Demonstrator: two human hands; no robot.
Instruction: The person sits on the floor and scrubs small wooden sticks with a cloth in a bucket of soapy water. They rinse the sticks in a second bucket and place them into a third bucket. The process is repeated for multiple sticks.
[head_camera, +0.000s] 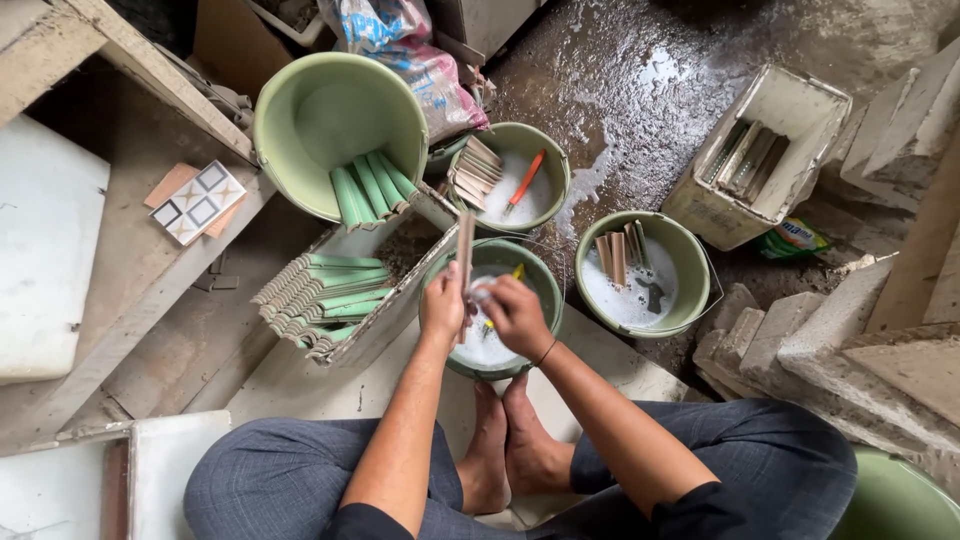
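Here, the scene line by line:

Left hand: the left hand is closed around the lower end of a narrow tile strip, fingers wrapped tight on it.

Tile strip: brownish and slim, it stands nearly upright in the view, its long axis running from the grip up and away from the person, the free end pointing toward the far buckets. It sits over the near rim of the closest bucket, above the suds.

Right hand: the right hand is curled, fingers narrow, pressed against the strip just beside the left hand; something small and pale shows at the fingertips, but what it is cannot be told. A thin dark band circles the wrist.

Near bucket: a green bucket of soapy water lies under both hands, with a yellow-handled tool poking out of the foam.

Far bucket: a second green bucket holds foam, a stack of strips and an orange-handled brush.

Right bucket: a third green bucket has several brown strips leaning upright in suds.

Big tub: a large pale green tub holds green curved tiles.

Crate: a tilted crate to the left is packed with green and grey curved tiles in rows.

White bin: a white bin on the wet floor holds more strips.

Feet: bare feet rest together below the near bucket.
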